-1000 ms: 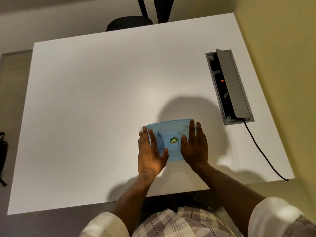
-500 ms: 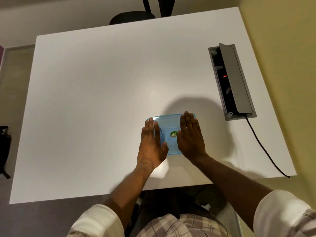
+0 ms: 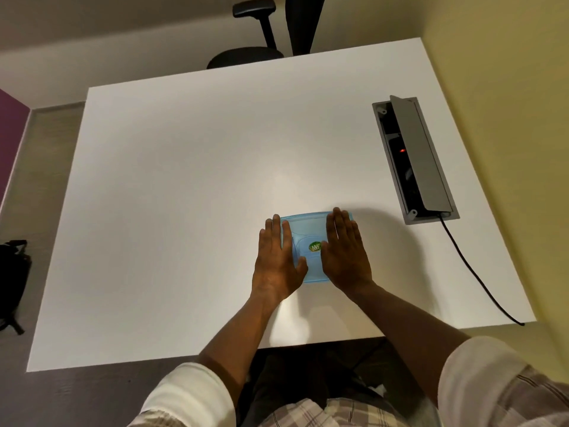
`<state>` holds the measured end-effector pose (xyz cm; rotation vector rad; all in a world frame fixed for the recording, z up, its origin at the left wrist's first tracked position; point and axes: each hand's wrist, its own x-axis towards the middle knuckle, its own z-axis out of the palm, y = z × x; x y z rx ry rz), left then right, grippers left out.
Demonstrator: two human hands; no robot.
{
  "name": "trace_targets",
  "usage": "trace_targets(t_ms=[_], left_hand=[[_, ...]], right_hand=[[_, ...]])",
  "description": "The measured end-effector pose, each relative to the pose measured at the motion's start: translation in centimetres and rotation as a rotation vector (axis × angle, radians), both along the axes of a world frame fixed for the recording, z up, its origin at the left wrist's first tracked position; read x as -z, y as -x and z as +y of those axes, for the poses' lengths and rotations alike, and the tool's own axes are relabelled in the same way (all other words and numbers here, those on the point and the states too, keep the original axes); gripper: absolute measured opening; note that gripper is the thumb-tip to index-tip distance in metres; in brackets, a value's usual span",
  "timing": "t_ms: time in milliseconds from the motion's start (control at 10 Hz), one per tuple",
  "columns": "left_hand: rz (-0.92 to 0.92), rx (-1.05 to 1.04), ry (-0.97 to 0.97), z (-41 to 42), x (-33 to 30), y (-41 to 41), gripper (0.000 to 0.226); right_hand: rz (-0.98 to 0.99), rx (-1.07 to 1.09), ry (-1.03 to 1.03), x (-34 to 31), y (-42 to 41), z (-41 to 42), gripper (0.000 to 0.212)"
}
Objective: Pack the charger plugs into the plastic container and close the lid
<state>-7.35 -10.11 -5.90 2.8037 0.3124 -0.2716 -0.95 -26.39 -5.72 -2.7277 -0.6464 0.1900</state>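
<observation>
Container lid (image 3: 309,229) lies under both flat palms, left hand (image 3: 277,257) and right hand (image 3: 346,254), fingers spread wide, gripping nothing.

Rolled white sleeves (image 3: 191,392), plaid shirt (image 3: 332,414).

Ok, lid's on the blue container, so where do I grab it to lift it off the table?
Take the blue container by its two short ends, one hand from the left and one from the right. It lies flat and low on the white table, long side across, and the left hand and right hand rest flat on top near those ends. Curl the fingers down over the rim.
</observation>
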Motion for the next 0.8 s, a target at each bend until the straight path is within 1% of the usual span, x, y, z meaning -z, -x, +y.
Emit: trace_targets(t_ms=[200,400,500,600,700,800], left_hand=[[-0.019,-0.050,0.075,0.11,-0.05,-0.27,0.098],[-0.033,-0.043,0.114,0.15,-0.10,-0.51,0.099],[-0.041,-0.036,0.111,0.14,0.16,-0.08,0.099],[-0.102,-0.024,0.109,0.04,0.47,-0.15,0.096],[-0.114,-0.012,0.087,0.15,0.51,-0.07,0.095],[-0.078,-0.014,0.058,0.47,-0.16,0.15,0.096]], right_hand=[[0.004,-0.008,-0.010,0.03,0.05,0.02,0.067],[-0.016,-0.012,-0.026,-0.05,-0.10,-0.01,0.066],[-0.018,-0.014,-0.024,0.05,0.10,0.05,0.067],[-0.040,-0.022,-0.013,0.26,-0.14,-0.16,0.067],[-0.016,-0.032,0.007,-0.01,-0.19,-0.19,0.067],[0.006,-0.049,0.009,-0.70,-0.04,-0.26,0.068]])
